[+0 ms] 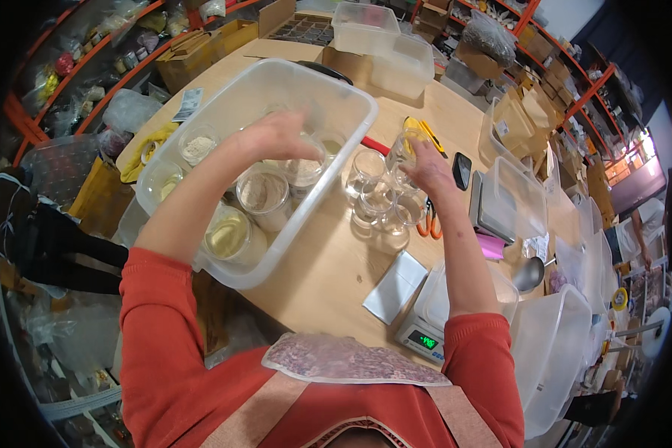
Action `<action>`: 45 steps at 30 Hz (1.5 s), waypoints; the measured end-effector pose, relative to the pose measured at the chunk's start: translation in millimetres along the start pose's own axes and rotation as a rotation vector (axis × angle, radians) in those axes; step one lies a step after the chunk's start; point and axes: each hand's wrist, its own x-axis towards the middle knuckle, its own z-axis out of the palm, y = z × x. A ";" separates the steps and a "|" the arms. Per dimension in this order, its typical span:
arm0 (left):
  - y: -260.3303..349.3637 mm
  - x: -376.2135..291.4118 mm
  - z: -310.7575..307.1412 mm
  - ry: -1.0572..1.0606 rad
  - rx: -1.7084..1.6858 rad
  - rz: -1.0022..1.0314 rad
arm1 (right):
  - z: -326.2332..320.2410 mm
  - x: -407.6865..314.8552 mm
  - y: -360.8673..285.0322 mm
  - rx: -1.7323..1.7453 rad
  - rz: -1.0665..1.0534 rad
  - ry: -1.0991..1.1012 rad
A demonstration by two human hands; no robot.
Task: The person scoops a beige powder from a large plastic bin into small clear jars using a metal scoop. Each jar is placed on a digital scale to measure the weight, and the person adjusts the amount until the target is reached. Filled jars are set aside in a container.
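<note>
My left hand (283,136), slightly blurred, reaches into a large translucent plastic bin (280,255), above jars at its far side; what it touches is hidden. In the bin stand several clear jars, among them a jar of beige powder (263,191), a jar of yellowish powder (228,234) and a jar of pale flakes or powder (199,148). To the bin's right, my right hand (428,165) grips a clear jar (407,143) at the far edge of a cluster of empty-looking clear jars (376,197). Orange-handled scissors (430,219) lie beside the cluster.
A digital scale (423,337), a silver packet (395,287), a phone (462,171) and a yellow utility knife (434,138) are on the wooden table (319,291). Stacked clear bins (403,67) stand at the back. More bins (554,347) line the right. A co-worker's arm shows far right.
</note>
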 end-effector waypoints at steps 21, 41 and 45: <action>33.9 -171.6 152.2 -0.188 -1.146 0.455 | -71.7 -344.2 108.1 0.048 0.396 0.291; 44.5 -170.1 287.1 0.129 -1.077 -0.037 | -298.3 -568.2 246.0 -0.439 0.851 -0.019; 101.4 -187.1 310.0 0.309 -1.068 -0.131 | -260.8 -555.2 293.8 -0.343 0.727 -0.206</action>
